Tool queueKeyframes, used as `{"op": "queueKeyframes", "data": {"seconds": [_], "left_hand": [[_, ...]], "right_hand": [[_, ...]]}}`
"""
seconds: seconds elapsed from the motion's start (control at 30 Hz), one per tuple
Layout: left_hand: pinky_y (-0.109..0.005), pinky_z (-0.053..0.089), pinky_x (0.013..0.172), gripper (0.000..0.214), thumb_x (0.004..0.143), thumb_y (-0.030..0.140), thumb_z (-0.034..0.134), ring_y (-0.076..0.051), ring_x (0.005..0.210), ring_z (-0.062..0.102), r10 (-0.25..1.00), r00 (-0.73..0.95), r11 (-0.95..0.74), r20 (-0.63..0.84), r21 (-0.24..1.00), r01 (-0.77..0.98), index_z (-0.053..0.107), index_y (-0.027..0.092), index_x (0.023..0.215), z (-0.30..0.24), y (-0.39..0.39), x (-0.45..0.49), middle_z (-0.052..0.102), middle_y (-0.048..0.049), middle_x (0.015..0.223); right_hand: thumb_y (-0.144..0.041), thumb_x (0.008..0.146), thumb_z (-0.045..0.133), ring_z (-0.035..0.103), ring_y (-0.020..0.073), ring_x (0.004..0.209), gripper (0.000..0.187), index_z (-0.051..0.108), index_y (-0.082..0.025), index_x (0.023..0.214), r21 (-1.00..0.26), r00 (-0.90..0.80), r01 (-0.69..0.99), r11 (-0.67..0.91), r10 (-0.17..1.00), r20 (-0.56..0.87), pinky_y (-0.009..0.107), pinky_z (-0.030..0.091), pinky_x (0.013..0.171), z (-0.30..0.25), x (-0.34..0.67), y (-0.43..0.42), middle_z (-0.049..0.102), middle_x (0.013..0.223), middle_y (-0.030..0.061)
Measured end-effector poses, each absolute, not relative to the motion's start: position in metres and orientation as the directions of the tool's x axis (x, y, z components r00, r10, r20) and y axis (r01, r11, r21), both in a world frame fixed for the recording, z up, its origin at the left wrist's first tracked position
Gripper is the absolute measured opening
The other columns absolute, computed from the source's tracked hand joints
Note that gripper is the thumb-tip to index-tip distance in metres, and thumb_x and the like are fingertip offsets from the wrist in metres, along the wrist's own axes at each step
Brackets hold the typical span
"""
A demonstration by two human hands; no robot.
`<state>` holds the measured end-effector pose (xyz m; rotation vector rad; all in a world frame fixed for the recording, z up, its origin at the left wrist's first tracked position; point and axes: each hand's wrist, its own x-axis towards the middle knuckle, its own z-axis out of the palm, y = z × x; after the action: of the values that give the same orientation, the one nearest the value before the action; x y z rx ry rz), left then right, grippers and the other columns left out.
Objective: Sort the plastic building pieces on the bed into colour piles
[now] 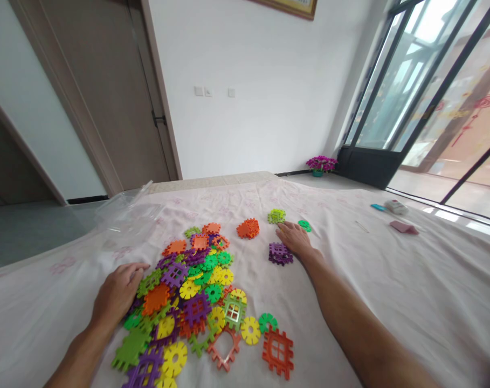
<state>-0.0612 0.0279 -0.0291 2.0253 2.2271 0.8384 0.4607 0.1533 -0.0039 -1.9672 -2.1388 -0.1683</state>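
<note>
A heaped pile of plastic interlocking pieces lies on the cloth: purple window squares [174,275], yellow notched discs [174,360], green discs [213,293] and orange squares [156,299]. Against the pile's left edge rests my left hand [119,291], fingers stretched out, holding nothing I can see. My right hand [294,238] lies palm down with its fingers extended. Its fingertips are just below a light green stack of squares [276,216]. A purple stack [280,254] sits beside that hand, and a green disc [304,225] lies to its right. An orange stack [248,228] stands farther left.
A pale flowered cloth [390,291] covers the table. Clear plastic packaging [127,213] lies at the back left. Toward the right edge are a pink folded item [404,227], a small white object [395,206] and a blue item [378,207].
</note>
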Motion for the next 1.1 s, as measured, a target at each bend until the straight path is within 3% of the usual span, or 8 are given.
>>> {"op": "queueKeyframes", "data": {"seconds": [0.2, 0.27, 0.37, 0.47, 0.6, 0.73, 0.9, 1.1], "left_hand": [[-0.032, 0.043, 0.098, 0.038, 0.086, 0.039, 0.040, -0.023, 0.106, 0.061, 0.929, -0.166, 0.028, 0.330, 0.385, 0.922, 0.072, 0.024, 0.100, -0.028, 0.027, -0.061, 0.070, -0.0046, 0.111], [-0.031, 0.043, 0.099, 0.038, 0.086, 0.039, 0.040, -0.022, 0.107, 0.061, 0.931, -0.168, 0.032, 0.325, 0.387, 0.922, 0.072, 0.024, 0.100, -0.027, 0.027, -0.060, 0.070, -0.0042, 0.111], [-0.030, 0.042, 0.100, 0.038, 0.086, 0.039, 0.039, -0.022, 0.108, 0.061, 0.933, -0.169, 0.034, 0.318, 0.388, 0.921, 0.072, 0.024, 0.100, -0.026, 0.027, -0.060, 0.070, -0.0041, 0.112], [-0.030, 0.042, 0.099, 0.039, 0.087, 0.039, 0.039, -0.022, 0.108, 0.061, 0.934, -0.171, 0.039, 0.313, 0.387, 0.921, 0.072, 0.024, 0.100, -0.026, 0.027, -0.060, 0.070, -0.0041, 0.111], [-0.029, 0.043, 0.098, 0.039, 0.087, 0.039, 0.039, -0.022, 0.107, 0.061, 0.935, -0.174, 0.047, 0.311, 0.376, 0.925, 0.072, 0.024, 0.099, -0.027, 0.028, -0.061, 0.070, -0.0037, 0.111], [-0.030, 0.043, 0.098, 0.039, 0.087, 0.040, 0.039, -0.022, 0.107, 0.061, 0.934, -0.172, 0.045, 0.313, 0.376, 0.926, 0.072, 0.024, 0.101, -0.028, 0.028, -0.062, 0.070, -0.0040, 0.111], [-0.031, 0.043, 0.099, 0.039, 0.087, 0.040, 0.039, -0.022, 0.107, 0.061, 0.931, -0.172, 0.037, 0.322, 0.384, 0.922, 0.072, 0.025, 0.099, -0.028, 0.027, -0.060, 0.070, -0.0037, 0.111], [-0.030, 0.042, 0.099, 0.039, 0.087, 0.040, 0.039, -0.022, 0.107, 0.061, 0.934, -0.173, 0.042, 0.314, 0.383, 0.923, 0.072, 0.024, 0.100, -0.027, 0.027, -0.060, 0.070, -0.0038, 0.111]], "right_hand": [[-0.039, 0.097, 0.034, 0.058, 0.0224, 0.098, 0.044, 0.073, -0.021, 0.087, -0.127, -0.037, 0.988, 0.086, 0.939, 0.342, 0.033, 0.037, 0.087, 0.000, 0.461, 0.142, 0.068, 0.104, 0.0088], [-0.037, 0.095, 0.041, 0.057, 0.0232, 0.100, 0.035, 0.073, -0.022, 0.090, -0.174, -0.045, 0.976, 0.134, 0.899, 0.437, 0.034, 0.036, 0.089, 0.005, 0.456, 0.137, 0.069, 0.104, 0.0082], [-0.033, 0.091, 0.050, 0.059, 0.0205, 0.097, 0.025, 0.072, -0.021, 0.095, -0.297, -0.168, 0.889, 0.350, 0.851, 0.498, 0.031, 0.039, 0.087, 0.014, 0.438, 0.128, 0.070, 0.102, 0.0064], [-0.033, 0.087, 0.056, 0.061, 0.0149, 0.077, 0.022, 0.072, -0.019, 0.087, -0.481, -0.394, 0.698, 0.531, 0.845, 0.360, 0.025, 0.043, 0.072, 0.022, 0.407, 0.115, 0.070, 0.087, 0.0036], [-0.039, 0.078, 0.068, 0.059, 0.0126, 0.067, 0.026, 0.072, -0.017, 0.092, -0.681, -0.679, 0.519, 0.516, 0.733, 0.038, 0.021, 0.043, 0.059, 0.028, 0.368, 0.092, 0.068, 0.079, 0.0009], [-0.035, 0.065, 0.081, 0.058, 0.0135, 0.078, 0.041, 0.072, -0.021, 0.103, -0.643, -0.821, 0.470, 0.605, 0.567, -0.066, 0.022, 0.043, 0.068, 0.032, 0.351, 0.076, 0.065, 0.090, 0.0008], [-0.032, 0.068, 0.080, 0.053, 0.0125, 0.079, 0.043, 0.071, -0.023, 0.109, -0.594, -0.891, 0.389, 0.704, 0.453, -0.046, 0.021, 0.040, 0.070, 0.034, 0.348, 0.072, 0.059, 0.089, 0.0001], [-0.034, 0.062, 0.083, 0.052, 0.0140, 0.082, 0.049, 0.070, -0.023, 0.108, -0.549, -0.896, 0.390, 0.739, 0.443, -0.039, 0.022, 0.039, 0.072, 0.036, 0.340, 0.064, 0.060, 0.091, 0.0002]]}}
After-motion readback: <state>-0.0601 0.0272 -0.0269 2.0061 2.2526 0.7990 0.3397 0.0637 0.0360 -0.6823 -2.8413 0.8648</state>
